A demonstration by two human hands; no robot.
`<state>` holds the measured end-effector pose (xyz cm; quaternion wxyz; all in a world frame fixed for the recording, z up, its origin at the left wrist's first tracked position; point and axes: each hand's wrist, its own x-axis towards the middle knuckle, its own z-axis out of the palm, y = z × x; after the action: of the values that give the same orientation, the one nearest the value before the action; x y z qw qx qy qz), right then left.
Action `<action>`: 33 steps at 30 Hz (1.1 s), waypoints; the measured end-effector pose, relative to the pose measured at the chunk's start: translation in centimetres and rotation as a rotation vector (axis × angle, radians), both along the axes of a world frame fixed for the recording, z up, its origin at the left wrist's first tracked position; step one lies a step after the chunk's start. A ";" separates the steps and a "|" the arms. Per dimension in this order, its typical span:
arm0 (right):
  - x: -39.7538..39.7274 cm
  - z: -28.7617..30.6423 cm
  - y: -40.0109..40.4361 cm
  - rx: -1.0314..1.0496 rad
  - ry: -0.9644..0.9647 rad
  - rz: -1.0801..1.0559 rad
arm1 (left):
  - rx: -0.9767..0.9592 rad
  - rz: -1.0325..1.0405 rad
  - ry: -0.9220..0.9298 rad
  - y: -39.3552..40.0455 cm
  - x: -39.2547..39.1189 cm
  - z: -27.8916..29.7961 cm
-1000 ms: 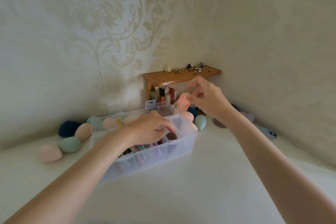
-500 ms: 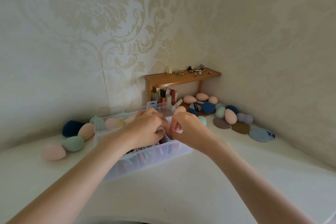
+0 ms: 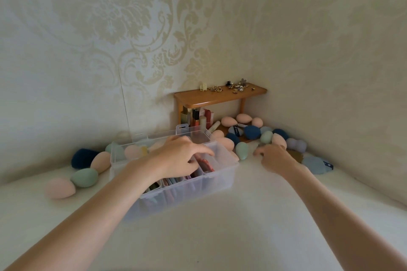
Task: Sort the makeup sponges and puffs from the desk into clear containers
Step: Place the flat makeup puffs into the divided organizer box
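A clear divided container (image 3: 220,180) stands mid-desk, with flat puffs standing on edge in its front compartments, a pink puff (image 3: 207,166) among them. My left hand (image 3: 180,156) rests inside it, fingers relaxed on the puffs. My right hand (image 3: 273,156) reaches to the right of the box, fingertips down on the desk beside a green sponge (image 3: 242,149). The hand hides whatever lies beneath it. More egg-shaped sponges lie behind, and a blue flat puff (image 3: 317,164) is to its right.
Left of the box lie a pink sponge (image 3: 59,187), a green sponge (image 3: 84,177), a peach sponge (image 3: 100,161) and a dark blue sponge (image 3: 82,157). A small wooden shelf (image 3: 220,97) with trinkets fills the corner, with cosmetics under it. Walls close in behind and at right.
My right hand carried a pink puff to the container, left it there, then moved right to the sponge pile. My left hand stayed in the box.
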<state>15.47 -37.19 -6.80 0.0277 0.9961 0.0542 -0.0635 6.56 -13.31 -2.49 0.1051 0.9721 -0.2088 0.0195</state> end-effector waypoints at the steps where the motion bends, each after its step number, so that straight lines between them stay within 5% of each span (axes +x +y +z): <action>1: 0.3 -1.0 -0.3 -0.067 -0.005 0.004 | -0.007 0.001 -0.002 0.1 0.0 0.0; 7: -0.2 -0.3 0.1 -0.145 -0.261 0.049 | -0.006 0.007 -0.012 0.0 -0.1 0.0; 11: -1.5 3.0 1.6 0.310 -0.541 0.012 | -0.014 -0.007 0.000 0.1 -0.6 0.3; 16: -4.6 6.3 5.3 0.793 -0.560 0.276 | -0.005 0.012 0.004 0.0 -0.4 0.1; 21: -7.1 5.3 8.2 0.797 -0.548 0.411 | 0.029 0.037 -0.002 -0.2 -0.7 0.4; 28: -6.8 2.1 8.9 0.503 -0.448 0.419 | -0.021 0.037 0.006 0.1 -0.6 0.2; 33: -6.1 2.9 8.5 0.564 -0.318 0.381 | -0.078 0.029 0.035 -0.1 0.1 0.5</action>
<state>9.40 -28.72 -3.90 -0.2286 0.9341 0.2488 0.1156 6.62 -13.40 -1.96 0.1464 0.9703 -0.1920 0.0123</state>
